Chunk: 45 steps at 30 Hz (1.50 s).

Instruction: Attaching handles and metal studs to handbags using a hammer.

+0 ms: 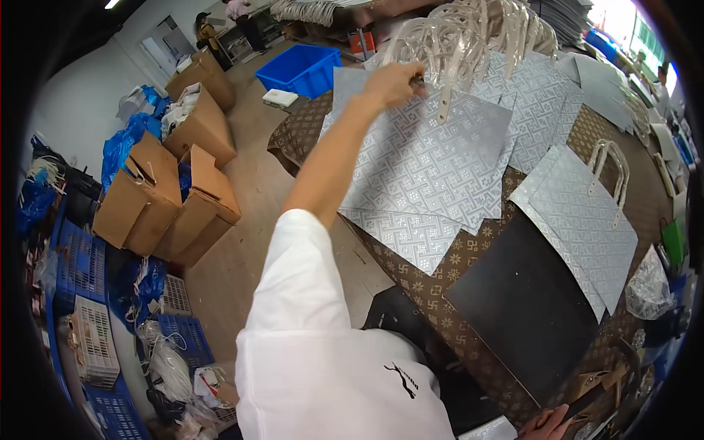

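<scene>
My left hand (394,84) reaches out over a pile of silver patterned sheets (422,165), its fingers curled together beside the clear plastic handles. What they pinch, if anything, is hidden; a small dark spot shows at the fingertips. One clear handle strap (444,106) with metal rivets hangs down over the top sheet. At the lower right edge my right hand (544,424), partly cut off, is closed around a dark bar-like handle (583,402). A black board (524,301) lies between the pile and a silver sheet with clear handles (587,220).
A brown patterned cloth (425,293) covers the table. Many clear handles (469,37) are heaped at its far side. A blue bin (299,70) and cardboard boxes (198,125) stand on the floor to the left. A clear plastic bag (649,286) lies at the right.
</scene>
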Available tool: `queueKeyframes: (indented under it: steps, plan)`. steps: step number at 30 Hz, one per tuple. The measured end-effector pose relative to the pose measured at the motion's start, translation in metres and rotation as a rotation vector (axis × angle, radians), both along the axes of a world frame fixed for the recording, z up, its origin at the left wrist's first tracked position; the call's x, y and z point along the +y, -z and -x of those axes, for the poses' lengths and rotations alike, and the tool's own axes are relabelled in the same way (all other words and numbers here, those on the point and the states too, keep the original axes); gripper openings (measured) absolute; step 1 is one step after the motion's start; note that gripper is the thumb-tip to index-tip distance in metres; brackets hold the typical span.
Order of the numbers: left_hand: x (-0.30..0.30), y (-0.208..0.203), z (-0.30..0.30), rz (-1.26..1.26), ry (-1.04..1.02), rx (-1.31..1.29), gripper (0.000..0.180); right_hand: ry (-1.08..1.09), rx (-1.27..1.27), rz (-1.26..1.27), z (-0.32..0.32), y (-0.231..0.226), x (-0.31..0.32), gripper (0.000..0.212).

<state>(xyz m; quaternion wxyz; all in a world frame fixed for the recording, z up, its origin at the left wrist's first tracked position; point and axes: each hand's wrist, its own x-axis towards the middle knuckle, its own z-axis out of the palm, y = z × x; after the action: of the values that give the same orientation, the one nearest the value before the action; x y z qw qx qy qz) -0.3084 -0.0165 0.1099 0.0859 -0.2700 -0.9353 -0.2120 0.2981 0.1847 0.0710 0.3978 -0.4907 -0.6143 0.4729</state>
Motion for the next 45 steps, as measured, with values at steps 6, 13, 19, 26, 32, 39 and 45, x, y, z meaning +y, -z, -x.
queueKeyframes:
  steps: [6, 13, 19, 26, 32, 39, 45]
  plan:
    - [0.009, -0.110, -0.071, -0.187, 0.496, -0.025, 0.036, 0.022, 0.080, 0.012, -0.032, 0.001, 0.007, 0.037]
    - [0.154, 0.007, -0.245, -0.208, 0.712, -0.324, 0.040, 0.343, 0.113, 0.035, -0.058, 0.006, 0.001, 0.029]
    - [0.186, 0.144, -0.300, -0.462, 0.754, -0.491, 0.030, 0.326, 0.163, 0.083, -0.082, 0.019, 0.002, 0.026]
    - [0.137, 0.098, -0.261, -0.705, 0.763, -0.818, 0.016, 0.331, 0.150, 0.106, -0.074, 0.017, -0.018, 0.025]
    - [0.147, 0.119, -0.277, -0.703, 0.769, -0.894, 0.023, 0.116, 0.005, 0.216, -0.028, 0.027, -0.023, 0.022]
    - [0.168, 0.140, -0.272, -0.639, 0.831, -0.803, 0.023, -0.180, -0.093, 0.182, 0.014, 0.035, -0.022, 0.020]
    - [0.165, 0.142, -0.271, -0.626, 0.833, -0.773, 0.022, -0.266, -0.170, -0.018, 0.030, 0.022, -0.014, 0.022]
